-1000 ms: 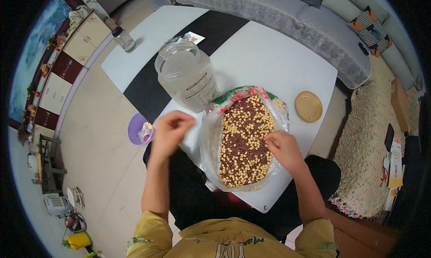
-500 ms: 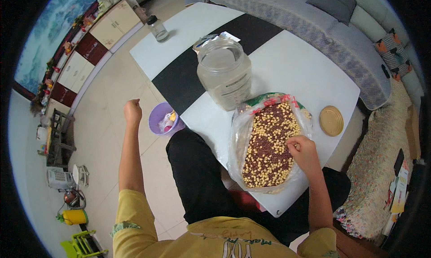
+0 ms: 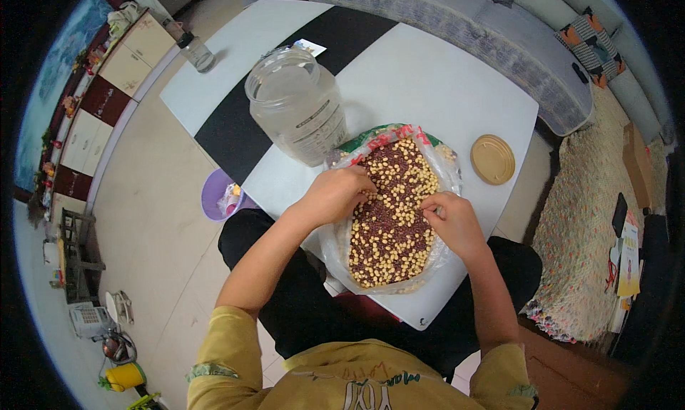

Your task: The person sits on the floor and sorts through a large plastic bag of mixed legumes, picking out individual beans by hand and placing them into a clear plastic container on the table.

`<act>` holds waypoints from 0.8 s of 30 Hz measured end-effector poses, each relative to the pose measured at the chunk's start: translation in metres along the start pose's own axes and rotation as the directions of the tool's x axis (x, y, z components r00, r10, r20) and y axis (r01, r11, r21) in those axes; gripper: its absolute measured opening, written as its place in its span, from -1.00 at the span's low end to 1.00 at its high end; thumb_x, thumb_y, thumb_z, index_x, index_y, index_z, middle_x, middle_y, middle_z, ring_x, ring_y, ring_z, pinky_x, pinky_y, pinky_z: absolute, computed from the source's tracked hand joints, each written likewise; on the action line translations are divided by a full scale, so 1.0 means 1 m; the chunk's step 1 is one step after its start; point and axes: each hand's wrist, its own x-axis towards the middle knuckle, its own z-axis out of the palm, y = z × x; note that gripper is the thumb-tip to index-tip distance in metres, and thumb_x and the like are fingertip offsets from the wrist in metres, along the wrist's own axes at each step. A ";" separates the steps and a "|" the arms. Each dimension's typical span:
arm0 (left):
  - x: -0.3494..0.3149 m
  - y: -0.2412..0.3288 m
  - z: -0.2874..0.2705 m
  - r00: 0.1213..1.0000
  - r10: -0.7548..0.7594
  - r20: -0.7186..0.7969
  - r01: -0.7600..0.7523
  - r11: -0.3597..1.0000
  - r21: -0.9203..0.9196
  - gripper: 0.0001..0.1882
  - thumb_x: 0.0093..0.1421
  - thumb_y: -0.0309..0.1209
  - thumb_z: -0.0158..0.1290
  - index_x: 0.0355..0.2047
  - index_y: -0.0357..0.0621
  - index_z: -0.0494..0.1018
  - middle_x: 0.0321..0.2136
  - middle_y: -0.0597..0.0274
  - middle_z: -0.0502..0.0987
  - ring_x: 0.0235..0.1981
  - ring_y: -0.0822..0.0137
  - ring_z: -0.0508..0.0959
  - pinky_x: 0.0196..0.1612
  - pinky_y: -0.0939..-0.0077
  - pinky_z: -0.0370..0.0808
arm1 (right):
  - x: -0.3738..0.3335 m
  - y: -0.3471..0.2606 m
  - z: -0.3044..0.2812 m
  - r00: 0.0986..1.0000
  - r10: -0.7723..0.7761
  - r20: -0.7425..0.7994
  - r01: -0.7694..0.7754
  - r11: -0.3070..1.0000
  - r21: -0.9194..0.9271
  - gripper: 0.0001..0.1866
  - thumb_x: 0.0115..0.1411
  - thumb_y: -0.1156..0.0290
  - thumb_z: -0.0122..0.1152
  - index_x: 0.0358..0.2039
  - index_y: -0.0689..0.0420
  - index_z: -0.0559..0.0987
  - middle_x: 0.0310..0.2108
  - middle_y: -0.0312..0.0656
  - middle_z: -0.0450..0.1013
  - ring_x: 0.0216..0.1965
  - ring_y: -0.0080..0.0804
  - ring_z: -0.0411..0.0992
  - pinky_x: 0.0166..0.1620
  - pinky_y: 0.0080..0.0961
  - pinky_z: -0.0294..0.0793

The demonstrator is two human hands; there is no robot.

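Note:
An opened clear plastic bag (image 3: 334, 247) lies at the near side of the table, holding a mix of yellow soybeans (image 3: 403, 271) and small dark red beans (image 3: 385, 229). My left hand (image 3: 335, 196) reaches over the bag's left side, its fingers curled together at the beans. On the opposite side my right hand (image 3: 455, 224) pinches thumb and forefinger just above the mix. Anything between either hand's fingers is too small or hidden to make out. Behind the bag stands a large clear jar (image 3: 300, 118) without its lid; a gold round lid (image 3: 492, 159) rests to the right.
The white table (image 3: 442, 75) has a black stripe (image 3: 235, 135) across it. A small glass bottle with a dark cap (image 3: 196, 53) stands at the far left corner. Below the left edge is a purple bin (image 3: 214, 195) with litter inside. A grey sofa (image 3: 428, 18) borders the far side.
My left hand has come from out over the floor at the left to the beans in the bag. My right hand stays at the bag's right side, still pinched. The whole view has shifted.

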 end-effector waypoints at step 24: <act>-0.007 0.002 0.008 0.980 -0.167 0.106 0.157 0.983 0.092 -0.62 -0.07 -0.43 0.18 -0.16 -0.13 0.51 -0.28 0.07 0.54 -0.24 0.07 0.53 -0.18 0.27 0.46 | -0.003 -0.004 -0.008 0.996 0.079 0.031 -0.077 0.995 -0.066 -0.85 0.03 0.53 0.20 -0.33 0.20 0.53 -0.40 -0.12 0.46 -0.42 -0.32 0.46 -0.33 -0.50 0.44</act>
